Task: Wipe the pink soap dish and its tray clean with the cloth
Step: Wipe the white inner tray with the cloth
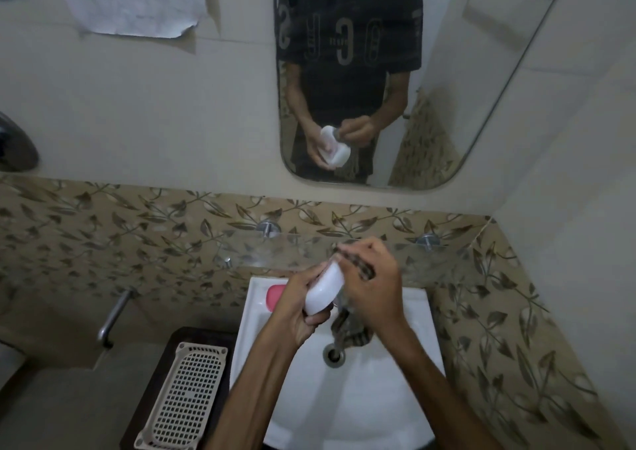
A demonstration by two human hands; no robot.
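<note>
My left hand (303,307) grips a pale pink-white soap dish (325,288) over the white sink (395,398), tilted with its back toward me. My right hand (373,277) holds a dark patterned cloth (359,267) bunched against the dish's upper end; the cloth's tail (347,332) hangs down toward the drain (333,354). A pink oval piece (275,296), either soap or the tray, lies on the sink's back left corner, half hidden by my left hand.
A beige perforated basket tray (186,391) lies on a dark stand left of the sink. A glass shelf (292,248) runs above the sink, under a mirror (378,71). A metal tap (113,315) sticks out of the left wall.
</note>
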